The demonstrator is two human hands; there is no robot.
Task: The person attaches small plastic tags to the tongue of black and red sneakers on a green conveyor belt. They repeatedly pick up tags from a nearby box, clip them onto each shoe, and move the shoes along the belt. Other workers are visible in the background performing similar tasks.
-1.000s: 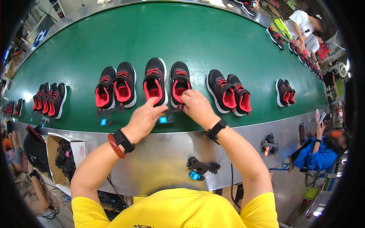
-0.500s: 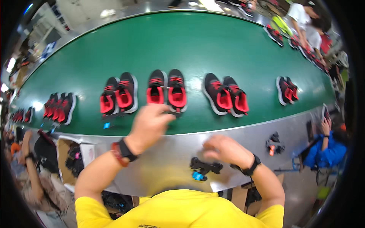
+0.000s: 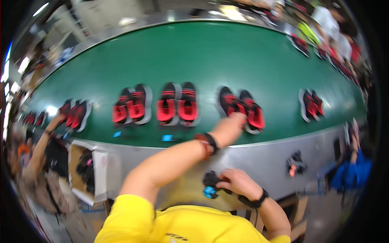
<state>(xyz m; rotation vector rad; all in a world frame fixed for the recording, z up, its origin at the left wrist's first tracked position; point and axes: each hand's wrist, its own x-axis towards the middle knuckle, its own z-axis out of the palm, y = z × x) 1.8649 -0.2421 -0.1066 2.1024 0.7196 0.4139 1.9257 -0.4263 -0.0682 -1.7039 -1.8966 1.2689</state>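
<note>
My left hand [image 3: 230,128] reaches across to the heel of a black sneaker [image 3: 227,100] with red lining, covering its back end. Its fingers are blurred, so their grip is unclear. The mate, another sneaker [image 3: 252,111], stands just right of it on the green belt. Close to my body, my right hand [image 3: 240,184] has thumb and fingers closed on a small cluster of black plastic pieces [image 3: 210,179] with a blue tag [image 3: 209,192], over the metal ledge. Left of my left hand is a sneaker pair [image 3: 188,103] with a blue tag [image 3: 167,138] at its heels.
More sneaker pairs [image 3: 139,104] line the green belt [image 3: 162,52]. On the metal ledge [image 3: 259,158] lies another black cluster [image 3: 296,164] with an orange tag. An open carton [image 3: 100,174] stands at left. A co-worker's hand [image 3: 60,118] touches shoes there; a blue-sleeved person [image 3: 352,172] is at right.
My left hand has moved right, from the middle pair to the pair beside it. A blue tag now shows behind the middle pair. My right hand has come down onto the black pieces.
</note>
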